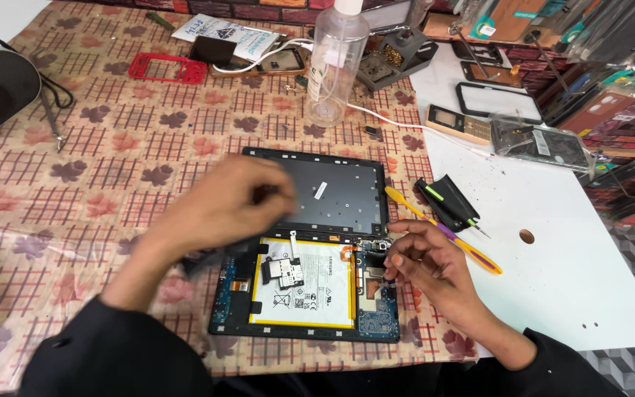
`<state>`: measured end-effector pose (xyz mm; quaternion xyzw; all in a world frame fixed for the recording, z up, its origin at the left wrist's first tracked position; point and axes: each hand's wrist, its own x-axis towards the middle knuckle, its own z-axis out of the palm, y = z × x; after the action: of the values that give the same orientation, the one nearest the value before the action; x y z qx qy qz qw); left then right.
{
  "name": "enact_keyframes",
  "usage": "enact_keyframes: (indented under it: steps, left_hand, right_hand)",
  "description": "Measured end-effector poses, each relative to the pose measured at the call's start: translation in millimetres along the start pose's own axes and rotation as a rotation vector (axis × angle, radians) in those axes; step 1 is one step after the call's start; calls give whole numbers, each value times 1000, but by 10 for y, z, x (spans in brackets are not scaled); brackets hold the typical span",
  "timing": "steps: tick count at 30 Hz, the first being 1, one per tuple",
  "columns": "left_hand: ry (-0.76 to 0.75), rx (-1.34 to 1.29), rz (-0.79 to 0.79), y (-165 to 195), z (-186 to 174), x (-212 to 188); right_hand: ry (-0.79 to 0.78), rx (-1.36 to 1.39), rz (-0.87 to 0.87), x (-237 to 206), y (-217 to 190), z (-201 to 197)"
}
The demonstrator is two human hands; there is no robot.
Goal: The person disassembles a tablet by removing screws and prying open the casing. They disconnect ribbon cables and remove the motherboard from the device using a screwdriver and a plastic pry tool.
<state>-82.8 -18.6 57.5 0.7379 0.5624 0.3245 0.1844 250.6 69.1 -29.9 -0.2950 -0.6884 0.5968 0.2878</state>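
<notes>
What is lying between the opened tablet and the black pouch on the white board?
In the head view, a yellow and purple pry tool lies slanted between the opened tablet and the black pouch, partly on the white board.

Phone repair shop — opened tablet [306,283], soldering stand [395,55], hanging spare parts [611,44]

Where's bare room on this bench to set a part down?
Free: the white board right of the opened tablet, below the yellow-handled pry tool; also the patterned tablecloth left of the left hand. Crowded: the top edge around the clear plastic bottle, and the packets at top right.
</notes>
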Motion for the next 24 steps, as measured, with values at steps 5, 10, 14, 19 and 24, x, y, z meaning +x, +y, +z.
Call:
enact_keyframes:
  steps: [5,10,14,19,24]
  left_hand:
    - [68,523,-418,-311,-178,-307]
    - [-29,551,-442,-499,-79,-336]
    - [-186,564,-508,-461,3,-276]
    - [-125,554,-439,-314,5,-328]
    - [164,485,-81,-176,90,-301]
  right_hand:
    - [80,-5,-92,41,40,-20]
    - [240,-321,-221,162,-84,-189]
    - [303,-860,-450,348,-249,-336]
    - [278,-984,-444,360,-330,-399]
    - [324,-951,-304,310,-388,-553]
